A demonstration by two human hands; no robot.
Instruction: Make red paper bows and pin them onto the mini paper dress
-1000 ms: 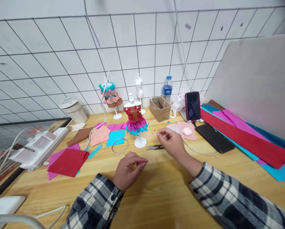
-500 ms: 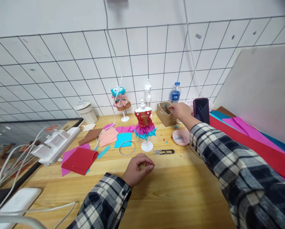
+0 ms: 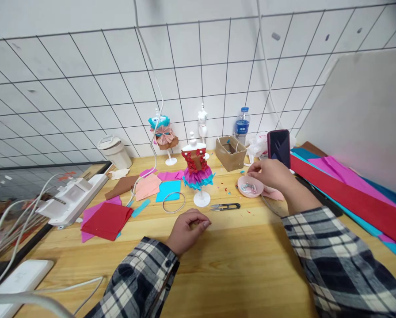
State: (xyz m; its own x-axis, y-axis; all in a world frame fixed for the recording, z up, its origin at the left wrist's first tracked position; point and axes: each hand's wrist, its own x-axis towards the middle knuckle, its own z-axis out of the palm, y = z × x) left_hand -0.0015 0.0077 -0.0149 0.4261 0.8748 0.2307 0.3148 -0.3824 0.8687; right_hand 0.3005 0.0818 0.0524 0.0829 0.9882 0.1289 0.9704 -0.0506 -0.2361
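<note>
My left hand (image 3: 188, 230) rests on the table with its fingers curled toward the thumb; whatever they may hold is too small or hidden. Above the right rim of a small pink bowl (image 3: 241, 191) with tiny pale beads or pins, my right hand (image 3: 270, 173) has its fingers pinched together, their contents not visible. Between and beyond my hands stands a mini dress form (image 3: 198, 159) in a red and brown top with a purple and blue ruffled skirt. Thread snips (image 3: 225, 206) and a thin metal ring (image 3: 173, 202) lie near its base.
Behind are a cardboard box (image 3: 231, 161), a water bottle (image 3: 242, 126), a bare white dress form (image 3: 202, 123) and a dressed one (image 3: 166, 136). Coloured paper sheets (image 3: 107, 221) lie left, long strips (image 3: 347, 194) right. A phone (image 3: 279, 148) stands upright; a power strip (image 3: 75, 198) sits left.
My right hand has pulled back from the cardboard box to the pink bowl, nearer to me. My left hand stays curled in nearly the same place. The view has shifted slightly.
</note>
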